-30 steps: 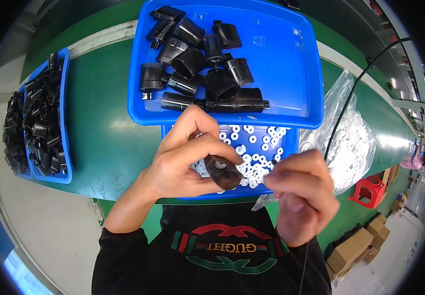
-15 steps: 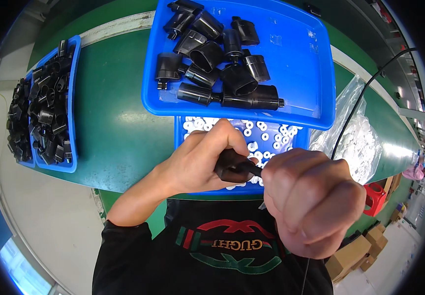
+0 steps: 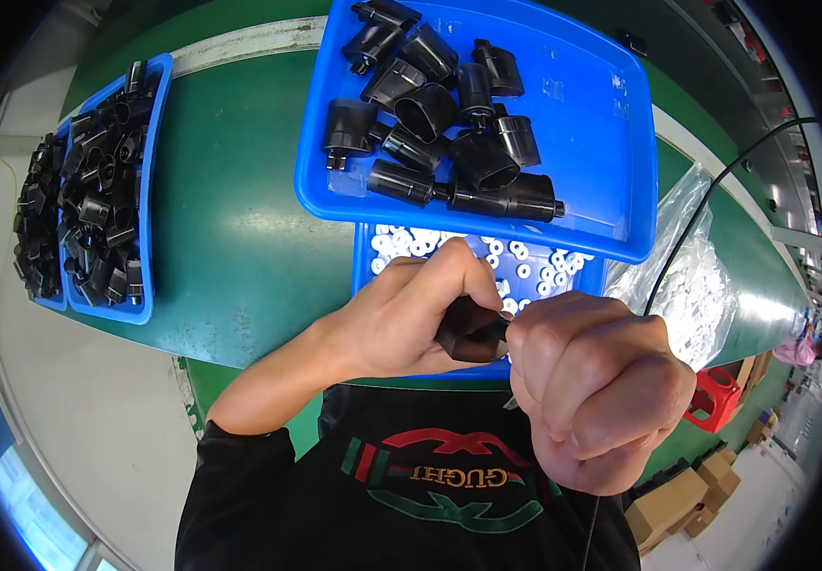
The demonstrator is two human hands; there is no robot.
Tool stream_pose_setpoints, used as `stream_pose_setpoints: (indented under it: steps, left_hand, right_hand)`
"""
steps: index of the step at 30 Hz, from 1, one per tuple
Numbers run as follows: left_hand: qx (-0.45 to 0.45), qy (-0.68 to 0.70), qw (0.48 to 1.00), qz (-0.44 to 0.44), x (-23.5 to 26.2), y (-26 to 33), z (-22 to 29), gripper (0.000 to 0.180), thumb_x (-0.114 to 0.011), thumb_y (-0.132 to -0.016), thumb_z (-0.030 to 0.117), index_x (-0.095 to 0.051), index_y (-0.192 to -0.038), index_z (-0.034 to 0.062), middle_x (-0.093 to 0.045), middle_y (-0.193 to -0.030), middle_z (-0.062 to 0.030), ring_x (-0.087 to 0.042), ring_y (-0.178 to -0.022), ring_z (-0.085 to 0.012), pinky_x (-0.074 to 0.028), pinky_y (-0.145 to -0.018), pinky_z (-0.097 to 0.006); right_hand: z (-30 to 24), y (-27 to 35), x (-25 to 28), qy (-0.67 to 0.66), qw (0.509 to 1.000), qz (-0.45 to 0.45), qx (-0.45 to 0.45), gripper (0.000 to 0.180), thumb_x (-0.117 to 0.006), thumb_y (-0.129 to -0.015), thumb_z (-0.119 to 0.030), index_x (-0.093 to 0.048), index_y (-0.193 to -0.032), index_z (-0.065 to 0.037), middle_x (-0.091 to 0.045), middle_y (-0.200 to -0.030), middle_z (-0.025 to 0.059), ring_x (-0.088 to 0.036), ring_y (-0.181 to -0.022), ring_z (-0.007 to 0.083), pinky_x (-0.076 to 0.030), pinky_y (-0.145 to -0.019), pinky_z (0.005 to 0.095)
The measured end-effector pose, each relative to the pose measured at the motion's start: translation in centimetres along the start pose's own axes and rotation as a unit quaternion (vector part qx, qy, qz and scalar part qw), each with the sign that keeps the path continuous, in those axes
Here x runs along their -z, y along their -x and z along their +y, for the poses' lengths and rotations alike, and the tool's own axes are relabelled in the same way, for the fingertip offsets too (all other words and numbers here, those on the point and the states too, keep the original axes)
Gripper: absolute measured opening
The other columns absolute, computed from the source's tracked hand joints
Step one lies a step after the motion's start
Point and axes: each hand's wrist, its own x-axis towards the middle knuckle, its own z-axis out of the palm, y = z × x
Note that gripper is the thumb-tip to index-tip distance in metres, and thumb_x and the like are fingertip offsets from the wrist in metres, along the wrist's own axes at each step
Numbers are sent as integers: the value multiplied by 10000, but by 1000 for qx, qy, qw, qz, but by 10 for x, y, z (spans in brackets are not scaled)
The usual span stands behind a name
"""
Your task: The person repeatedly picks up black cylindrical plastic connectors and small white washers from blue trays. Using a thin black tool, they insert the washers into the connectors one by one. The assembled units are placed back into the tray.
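Black plastic housing (image 3: 471,330) sits pinched in the left hand (image 3: 401,319), held up in front of the chest just over the near edge of the small blue tray (image 3: 365,249) of white rings (image 3: 523,271). From the head view, the left hand's fingers are curled over the top of the piece with the thumb underneath, gripping it firmly. The right hand (image 3: 596,385) is closed into a tight fist, its thumb and forefinger pressed against the open end of the housing; whether it pinches a ring or a small tool there is hidden by the knuckles. I judge that one piece is mid-fitting, with something being pushed into its mouth. Behind, the large blue tray (image 3: 592,114) holds about a dozen similar black housings (image 3: 440,124), lying loose, and far off at the left a long blue bin (image 3: 149,190) is heaped with many more black parts (image 3: 78,205). Which heap is finished and which is waiting cannot be told. A clear bag of white pieces (image 3: 701,285) lies right of the trays on the green table (image 3: 230,238), so plenty of stock seems left to work through.
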Motion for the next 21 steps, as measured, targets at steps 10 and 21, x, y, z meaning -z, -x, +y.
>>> stream_pose_setpoints:
  steps: [10, 21]
  left_hand:
    - [-60, -143, 988, 4, 2, -3, -6, 500, -892, -732, 154, -464, -962, 35, -653, -785, -128, -671, -695, -205, -512, -582, -309]
    - [-29, 68, 996, 58, -1, -7, -8, 476, -823, -729, -20, -432, -992, 46, -659, -825, -109, -672, -707, -221, -512, -619, -299]
  right_hand:
    - [18, 13, -7, 16, 999, 45, 10, 379, -532, -984, -215, -453, -645, -67, -390, -487, 6, -332, -381, 122, -225, -386, 273]
    - [-18, -11, 7, 10, 1000, -3, -19, 239, -676, -805, 7, -494, -689, -94, -488, -531, -4, -389, -414, 107, -244, -387, 248]
